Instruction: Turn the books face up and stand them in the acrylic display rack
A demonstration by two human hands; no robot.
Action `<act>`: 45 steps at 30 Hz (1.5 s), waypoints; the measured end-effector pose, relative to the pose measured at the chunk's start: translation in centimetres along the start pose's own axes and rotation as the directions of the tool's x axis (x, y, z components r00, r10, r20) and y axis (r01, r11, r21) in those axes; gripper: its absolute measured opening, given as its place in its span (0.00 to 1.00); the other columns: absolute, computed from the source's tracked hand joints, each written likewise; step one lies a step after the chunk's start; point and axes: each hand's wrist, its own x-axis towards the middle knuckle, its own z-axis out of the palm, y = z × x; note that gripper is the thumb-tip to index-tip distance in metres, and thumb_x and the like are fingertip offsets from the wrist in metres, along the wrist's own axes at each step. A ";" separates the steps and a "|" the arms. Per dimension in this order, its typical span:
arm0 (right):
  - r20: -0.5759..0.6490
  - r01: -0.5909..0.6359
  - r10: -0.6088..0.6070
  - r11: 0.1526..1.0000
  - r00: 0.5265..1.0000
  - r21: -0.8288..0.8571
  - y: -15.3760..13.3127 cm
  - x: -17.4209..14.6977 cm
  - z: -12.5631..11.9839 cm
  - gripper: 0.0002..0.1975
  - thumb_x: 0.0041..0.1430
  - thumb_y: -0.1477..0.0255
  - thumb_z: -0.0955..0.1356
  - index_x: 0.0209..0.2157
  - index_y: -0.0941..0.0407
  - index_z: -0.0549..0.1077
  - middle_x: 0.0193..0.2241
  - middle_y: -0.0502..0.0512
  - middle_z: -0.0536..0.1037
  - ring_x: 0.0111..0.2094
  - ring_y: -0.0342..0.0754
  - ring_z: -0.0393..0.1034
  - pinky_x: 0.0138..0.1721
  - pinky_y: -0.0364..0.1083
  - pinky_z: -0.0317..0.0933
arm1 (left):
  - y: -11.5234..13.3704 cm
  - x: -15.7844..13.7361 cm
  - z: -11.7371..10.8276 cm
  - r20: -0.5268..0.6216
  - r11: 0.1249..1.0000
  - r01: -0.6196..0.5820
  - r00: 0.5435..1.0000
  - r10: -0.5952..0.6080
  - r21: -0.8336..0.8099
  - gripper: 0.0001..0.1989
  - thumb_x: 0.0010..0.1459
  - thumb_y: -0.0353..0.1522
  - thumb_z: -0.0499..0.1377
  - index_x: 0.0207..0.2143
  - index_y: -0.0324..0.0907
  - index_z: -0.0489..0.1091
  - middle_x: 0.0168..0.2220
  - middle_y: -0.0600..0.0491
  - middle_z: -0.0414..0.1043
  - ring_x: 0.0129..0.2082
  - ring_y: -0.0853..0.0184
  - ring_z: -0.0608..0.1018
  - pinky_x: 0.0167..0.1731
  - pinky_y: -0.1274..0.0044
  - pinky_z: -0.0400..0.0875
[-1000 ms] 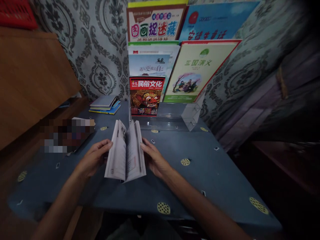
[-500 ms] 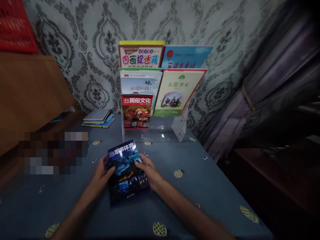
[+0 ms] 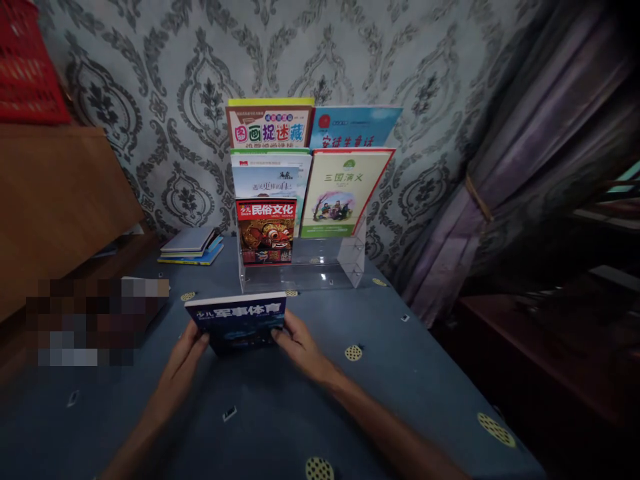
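Showing a glossy, dark blue cover with pale lettering, a rectangular book [image 3: 243, 327] is held at the near middle of the desk [image 3: 400, 407]; take it as the clock's centre. Its top edge bares a white strip of pages, and the cover looks foreshortened, facing the wearer. Whether its lower edge meets the cloth is hidden. The desk wears a smooth blue-grey covering printed with yellow, black-dotted pineapples.

Between 12 and 1 o'clock stands a clear plastic rack [image 3: 325, 275], shiny and hard-edged, with flat-faced volumes leaning in tiers: a small red-and-black one [image 3: 267, 233] low down, a pale green one [image 3: 345, 193] with a red border, and a blue one [image 3: 357, 127] higher up. Near 11 o'clock sits a low, uneven stack of books [image 3: 190, 245]. Behind spreads grey damask-patterned wallpaper [image 3: 325, 60]; at 2 o'clock a soft, pleated curtain [image 3: 450, 233] is gathered by a tie.

The left hand [image 3: 185, 357], at 8 o'clock, grips the book's side edge, thumb toward the cover. The right hand [image 3: 303, 343], between 3 and 4, clasps the opposite edge, thumb pressed on the front. Both forearms slant inward from the bottom.
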 end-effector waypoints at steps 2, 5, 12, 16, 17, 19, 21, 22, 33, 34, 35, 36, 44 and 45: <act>0.012 0.005 -0.003 0.988 1.000 -0.153 -0.1 -0.3 -0.4 0.15 0.66 0.68 0.62 0.52 0.52 0.71 0.48 0.54 0.77 0.49 0.52 0.69 0.55 0.52 0.62 | -0.4 0.0 0.0 0.015 0.998 -0.025 1.000 0.024 0.049 0.30 0.64 0.48 0.53 0.64 0.47 0.65 0.61 0.50 0.71 0.66 0.53 0.65 0.68 0.60 0.55; 0.077 0.035 -0.007 0.927 0.997 -0.372 -0.8 0.2 -1.4 0.13 0.64 0.73 0.61 0.49 0.54 0.71 0.47 0.57 0.75 0.49 0.53 0.68 0.55 0.53 0.62 | -0.4 0.8 -0.1 0.085 0.990 -0.084 0.994 0.074 0.117 0.31 0.65 0.48 0.50 0.66 0.44 0.61 0.60 0.48 0.71 0.63 0.54 0.69 0.64 0.61 0.61; 0.162 0.121 -0.052 0.884 0.985 -0.451 -2.5 4.3 -3.6 0.12 0.59 0.79 0.61 0.41 0.53 0.72 0.39 0.55 0.76 0.42 0.53 0.70 0.51 0.52 0.63 | 1.2 4.4 -0.3 0.068 0.963 -0.167 0.985 0.156 0.214 0.24 0.62 0.48 0.52 0.53 0.44 0.68 0.39 0.49 0.77 0.37 0.57 0.78 0.41 0.68 0.73; 0.070 0.190 -0.178 0.876 0.982 -0.443 -3.6 7.0 -4.8 0.11 0.58 0.77 0.64 0.40 0.51 0.74 0.36 0.54 0.76 0.42 0.54 0.70 0.50 0.52 0.64 | 3.5 7.1 0.6 -0.043 0.924 -0.327 0.939 0.342 0.197 0.18 0.64 0.44 0.52 0.49 0.45 0.68 0.40 0.49 0.73 0.43 0.57 0.75 0.47 0.67 0.71; 0.038 0.205 -0.210 0.869 0.977 -0.450 -4.0 7.7 -5.2 0.11 0.58 0.77 0.64 0.40 0.51 0.74 0.35 0.54 0.76 0.41 0.53 0.69 0.49 0.52 0.64 | 4.2 7.8 0.9 -0.076 0.908 -0.366 0.919 0.388 0.202 0.17 0.64 0.44 0.52 0.48 0.45 0.68 0.42 0.49 0.72 0.45 0.57 0.74 0.48 0.67 0.70; -0.040 0.219 -0.271 0.849 0.962 -0.481 -4.5 9.0 -6.1 0.12 0.58 0.76 0.64 0.42 0.52 0.74 0.36 0.54 0.76 0.41 0.53 0.70 0.48 0.52 0.65 | 5.6 9.4 1.5 -0.130 0.874 -0.432 0.876 0.465 0.222 0.15 0.64 0.42 0.52 0.46 0.44 0.69 0.42 0.49 0.71 0.45 0.58 0.74 0.49 0.66 0.70; -0.120 0.232 -0.334 0.830 0.935 -0.507 -4.9 10.0 -6.9 0.12 0.59 0.74 0.64 0.44 0.52 0.74 0.38 0.55 0.77 0.41 0.53 0.70 0.48 0.53 0.66 | 7.0 10.8 2.3 -0.159 0.833 -0.497 0.827 0.539 0.243 0.12 0.64 0.41 0.52 0.43 0.44 0.69 0.40 0.49 0.70 0.43 0.59 0.73 0.48 0.67 0.69; -0.159 0.242 -0.366 0.826 0.917 -0.509 -5.0 10.5 -7.3 0.12 0.60 0.74 0.64 0.45 0.52 0.74 0.40 0.56 0.77 0.43 0.54 0.71 0.48 0.54 0.66 | 7.6 11.5 2.7 -0.172 0.812 -0.530 0.801 0.574 0.245 0.11 0.64 0.40 0.53 0.41 0.43 0.68 0.40 0.50 0.70 0.43 0.60 0.73 0.48 0.68 0.69; -0.341 0.272 -0.464 0.833 0.818 -0.482 -3.7 12.2 -9.5 0.11 0.66 0.68 0.64 0.46 0.51 0.76 0.42 0.56 0.78 0.44 0.51 0.73 0.47 0.51 0.68 | 8.7 14.2 5.8 -0.197 0.739 -0.627 0.714 0.671 0.245 0.07 0.64 0.35 0.54 0.39 0.42 0.68 0.36 0.53 0.70 0.39 0.63 0.73 0.41 0.73 0.68; -0.339 0.270 -0.460 0.835 0.820 -0.480 -3.6 12.3 -9.6 0.11 0.66 0.68 0.64 0.46 0.50 0.76 0.43 0.55 0.78 0.44 0.51 0.73 0.47 0.51 0.68 | 8.6 14.3 5.9 -0.203 0.736 -0.626 0.710 0.675 0.258 0.06 0.64 0.35 0.54 0.39 0.42 0.68 0.36 0.53 0.70 0.38 0.63 0.73 0.41 0.73 0.68; -0.339 0.265 -0.455 0.837 0.823 -0.480 -3.4 12.3 -9.7 0.11 0.66 0.68 0.64 0.47 0.50 0.76 0.43 0.55 0.78 0.44 0.51 0.72 0.47 0.51 0.68 | 8.4 14.5 5.9 -0.207 0.732 -0.624 0.705 0.679 0.274 0.06 0.64 0.35 0.54 0.39 0.43 0.68 0.36 0.53 0.70 0.38 0.63 0.73 0.40 0.73 0.68; -0.339 0.259 -0.450 0.838 0.826 -0.481 -3.3 12.3 -9.8 0.12 0.66 0.67 0.64 0.47 0.50 0.76 0.43 0.55 0.78 0.44 0.51 0.72 0.47 0.51 0.69 | 8.3 14.6 6.0 -0.211 0.725 -0.623 0.698 0.684 0.292 0.06 0.64 0.35 0.54 0.38 0.43 0.68 0.35 0.53 0.70 0.38 0.63 0.73 0.40 0.73 0.68; -0.322 0.228 -0.417 0.842 0.850 -0.489 -3.2 12.3 -9.9 0.13 0.65 0.69 0.64 0.48 0.50 0.77 0.42 0.56 0.78 0.44 0.51 0.72 0.45 0.50 0.69 | 8.0 14.9 5.8 -0.204 0.690 -0.625 0.670 0.714 0.365 0.07 0.64 0.35 0.54 0.39 0.42 0.68 0.36 0.52 0.71 0.38 0.63 0.74 0.40 0.73 0.69; -0.321 0.221 -0.411 0.843 0.853 -0.491 -3.2 12.3 -9.9 0.13 0.64 0.69 0.64 0.48 0.50 0.77 0.42 0.56 0.78 0.43 0.51 0.72 0.45 0.50 0.69 | 8.0 14.9 5.8 -0.199 0.687 -0.628 0.668 0.717 0.367 0.07 0.64 0.36 0.54 0.39 0.42 0.68 0.36 0.52 0.71 0.39 0.62 0.74 0.40 0.72 0.69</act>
